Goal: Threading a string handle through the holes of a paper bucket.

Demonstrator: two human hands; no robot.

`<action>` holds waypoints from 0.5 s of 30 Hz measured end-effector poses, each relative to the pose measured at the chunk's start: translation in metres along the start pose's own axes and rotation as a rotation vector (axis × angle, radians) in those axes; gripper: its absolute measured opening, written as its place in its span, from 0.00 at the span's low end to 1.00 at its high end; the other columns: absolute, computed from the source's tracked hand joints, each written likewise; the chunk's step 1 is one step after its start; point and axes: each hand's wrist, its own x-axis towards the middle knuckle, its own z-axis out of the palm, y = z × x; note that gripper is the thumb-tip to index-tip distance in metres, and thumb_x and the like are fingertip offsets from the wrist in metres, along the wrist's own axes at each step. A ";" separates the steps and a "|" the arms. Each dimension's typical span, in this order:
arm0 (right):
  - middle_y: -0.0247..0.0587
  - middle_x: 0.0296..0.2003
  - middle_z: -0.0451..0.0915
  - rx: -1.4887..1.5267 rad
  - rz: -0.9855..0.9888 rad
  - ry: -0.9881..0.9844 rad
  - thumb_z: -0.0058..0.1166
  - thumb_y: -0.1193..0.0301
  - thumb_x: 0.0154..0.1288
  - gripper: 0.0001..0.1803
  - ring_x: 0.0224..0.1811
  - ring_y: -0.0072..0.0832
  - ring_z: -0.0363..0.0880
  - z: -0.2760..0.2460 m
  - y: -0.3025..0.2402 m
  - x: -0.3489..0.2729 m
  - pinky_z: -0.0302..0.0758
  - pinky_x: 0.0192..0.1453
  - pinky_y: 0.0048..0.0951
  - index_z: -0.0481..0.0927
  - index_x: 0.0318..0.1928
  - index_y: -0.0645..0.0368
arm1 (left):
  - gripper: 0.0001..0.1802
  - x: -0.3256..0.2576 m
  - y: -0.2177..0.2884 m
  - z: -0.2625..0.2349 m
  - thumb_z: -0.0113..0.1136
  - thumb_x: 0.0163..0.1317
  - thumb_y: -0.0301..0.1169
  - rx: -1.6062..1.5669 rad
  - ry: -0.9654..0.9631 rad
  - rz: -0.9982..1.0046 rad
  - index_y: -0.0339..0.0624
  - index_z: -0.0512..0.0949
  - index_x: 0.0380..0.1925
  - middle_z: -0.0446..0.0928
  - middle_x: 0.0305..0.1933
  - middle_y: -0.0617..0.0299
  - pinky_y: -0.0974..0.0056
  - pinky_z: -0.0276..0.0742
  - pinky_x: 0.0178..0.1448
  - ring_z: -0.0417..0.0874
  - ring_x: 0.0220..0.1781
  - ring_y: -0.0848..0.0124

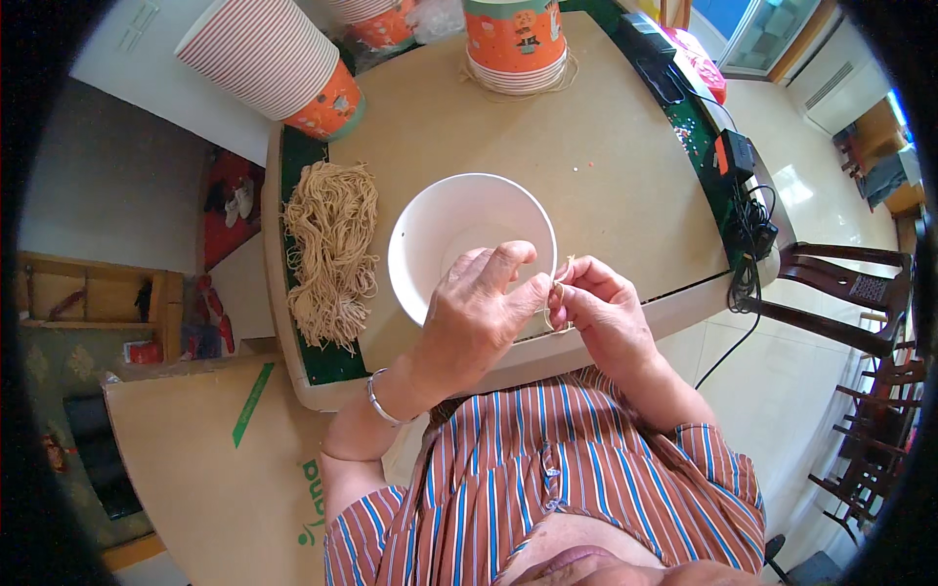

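Note:
A white-lined paper bucket sits at the table's near edge, its open mouth facing up. My left hand reaches across its near right rim, with the thumb and fingers bent in at a thin beige cord. Just outside that rim, my right hand pinches the same cord between thumb and fingertips. A small loop of it hangs below the fingers. Exactly how the cord passes through or around the rim is hidden by my fingers. Left of the bucket lies a thick bundle of beige cords.
Nested orange-and-striped buckets lean at the far left; another stack stands upside down at the back, with cord around its base. A black adapter and cables line the right edge. A cardboard box stands at lower left, a wooden chair at right.

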 end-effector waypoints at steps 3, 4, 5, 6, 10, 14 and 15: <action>0.35 0.35 0.82 0.066 0.070 -0.007 0.57 0.73 0.75 0.06 0.33 0.20 0.80 0.000 -0.003 0.001 0.79 0.40 0.23 0.78 0.46 0.62 | 0.13 0.000 0.000 -0.001 0.66 0.54 0.26 0.003 0.003 0.007 0.38 0.84 0.41 0.77 0.49 0.53 0.56 0.82 0.49 0.83 0.45 0.59; 0.35 0.34 0.81 0.082 0.095 -0.004 0.57 0.73 0.75 0.05 0.33 0.21 0.80 0.000 -0.005 0.002 0.79 0.40 0.23 0.78 0.46 0.62 | 0.13 0.000 0.000 -0.001 0.66 0.54 0.26 0.003 0.002 0.009 0.39 0.84 0.41 0.77 0.50 0.53 0.56 0.82 0.50 0.83 0.46 0.58; 0.35 0.34 0.81 0.098 0.119 -0.002 0.56 0.72 0.76 0.05 0.33 0.21 0.80 0.000 -0.006 0.002 0.79 0.39 0.24 0.78 0.46 0.61 | 0.13 0.000 0.000 -0.002 0.66 0.54 0.26 0.003 0.002 0.009 0.39 0.84 0.41 0.77 0.50 0.53 0.56 0.82 0.50 0.83 0.46 0.58; 0.35 0.34 0.81 0.098 0.119 -0.002 0.56 0.72 0.76 0.05 0.33 0.21 0.80 0.001 -0.007 0.003 0.79 0.39 0.24 0.78 0.46 0.61 | 0.13 0.000 0.000 -0.002 0.66 0.54 0.26 0.014 -0.006 0.016 0.39 0.84 0.42 0.76 0.50 0.53 0.55 0.82 0.51 0.83 0.48 0.57; 0.35 0.33 0.81 0.178 0.131 -0.011 0.54 0.71 0.77 0.06 0.32 0.22 0.80 0.003 -0.012 0.004 0.79 0.37 0.24 0.77 0.44 0.60 | 0.14 -0.001 0.000 -0.003 0.65 0.54 0.27 0.026 -0.022 0.025 0.39 0.84 0.42 0.76 0.52 0.52 0.53 0.82 0.53 0.82 0.51 0.54; 0.37 0.29 0.81 0.141 0.136 0.015 0.52 0.71 0.77 0.06 0.28 0.26 0.81 0.002 -0.012 0.007 0.79 0.35 0.27 0.76 0.44 0.61 | 0.14 0.000 0.000 -0.003 0.65 0.54 0.27 0.040 -0.024 0.033 0.39 0.84 0.42 0.76 0.52 0.52 0.53 0.82 0.54 0.82 0.51 0.54; 0.37 0.29 0.81 0.142 0.136 0.015 0.52 0.71 0.77 0.06 0.28 0.26 0.81 0.002 -0.011 0.007 0.79 0.35 0.27 0.76 0.44 0.61 | 0.14 0.000 0.000 -0.003 0.65 0.54 0.27 0.047 -0.026 0.036 0.39 0.84 0.42 0.76 0.52 0.52 0.53 0.82 0.54 0.82 0.51 0.54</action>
